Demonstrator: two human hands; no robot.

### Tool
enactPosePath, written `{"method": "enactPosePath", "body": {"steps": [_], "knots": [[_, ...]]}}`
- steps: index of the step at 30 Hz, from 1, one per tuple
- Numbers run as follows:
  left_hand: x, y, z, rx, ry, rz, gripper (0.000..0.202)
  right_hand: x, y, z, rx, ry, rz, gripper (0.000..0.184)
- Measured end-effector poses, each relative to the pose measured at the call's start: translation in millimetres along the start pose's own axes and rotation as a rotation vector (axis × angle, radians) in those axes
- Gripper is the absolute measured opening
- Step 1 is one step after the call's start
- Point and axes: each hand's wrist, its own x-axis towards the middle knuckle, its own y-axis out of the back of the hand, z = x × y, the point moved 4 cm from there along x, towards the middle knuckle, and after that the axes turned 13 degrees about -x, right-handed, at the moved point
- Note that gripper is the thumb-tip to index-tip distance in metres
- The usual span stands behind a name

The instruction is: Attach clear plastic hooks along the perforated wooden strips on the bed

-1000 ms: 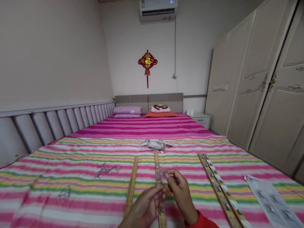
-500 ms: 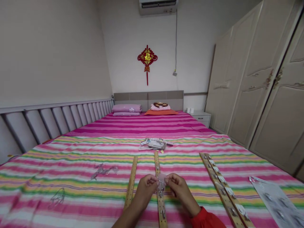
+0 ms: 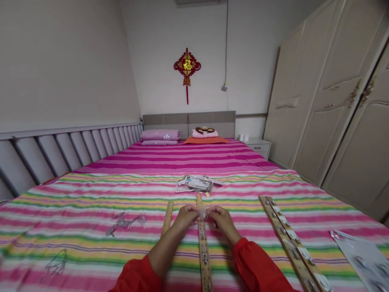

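My left hand (image 3: 186, 215) and my right hand (image 3: 221, 217) meet above the middle wooden strip (image 3: 203, 247) on the striped bed cover. Both pinch a small clear packet (image 3: 202, 211) between their fingertips, held just over the strip's far end. The strip has a row of holes and a few small metal pieces fixed along it. A second, bare wooden strip (image 3: 167, 217) lies just left of my left hand. Red sleeves cover both forearms.
Two wooden strips (image 3: 288, 237) loaded with clear packets lie at the right. A pile of packets (image 3: 194, 183) sits beyond my hands. Loose clear wrappers (image 3: 124, 222) lie at the left, a printed sheet (image 3: 361, 257) at the far right. A wardrobe (image 3: 334, 97) lines the right wall.
Both hands have moved forward along the middle strip toward its far end, still pinching the small packet. The view has tilted down, so my sleeves now show.
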Motion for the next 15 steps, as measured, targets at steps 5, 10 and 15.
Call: {"method": "enactPosePath", "body": {"steps": [5,10,15], "knots": [[36,-0.8,4,0.012,-0.010,0.029,0.014,34,-5,1,-0.010,0.023,0.021,0.016],[64,2.1,-8,0.035,-0.012,0.058,0.015,60,-11,16,-0.032,0.007,0.034,0.014],[84,10.5,-24,0.058,-0.004,0.075,0.017,69,-18,34,-0.031,-0.019,0.021,0.014]]}}
